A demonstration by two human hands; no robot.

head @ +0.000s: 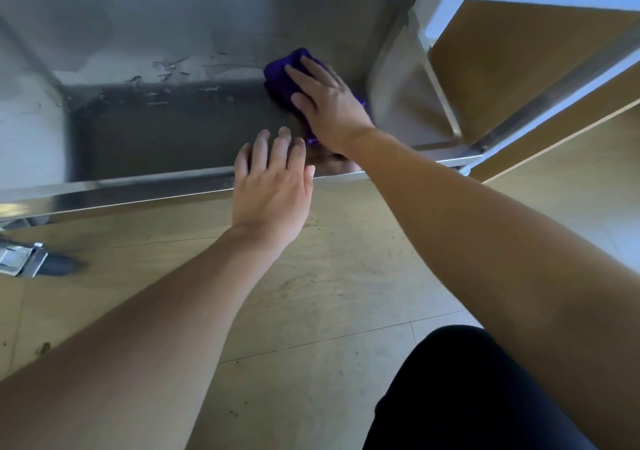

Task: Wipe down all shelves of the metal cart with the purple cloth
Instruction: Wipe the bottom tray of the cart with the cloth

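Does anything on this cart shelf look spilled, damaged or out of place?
Blotchy streaks mark the shelf left of the purple cloth under the right hand; wet or dirty, cannot tell. Nothing looks damaged.

The right hand [325,103] lies flat on the purple cloth [282,77] and presses it onto the shiny metal shelf [166,131], near the shelf's right end. The shelf has pale smears on it to the left of the cloth. The left hand [273,186] rests with straight fingers on the shelf's front edge. A caster wheel [38,264] sits on the wooden floor [311,293] under the shelf's left end. A dark trouser knee [464,390] shows below.
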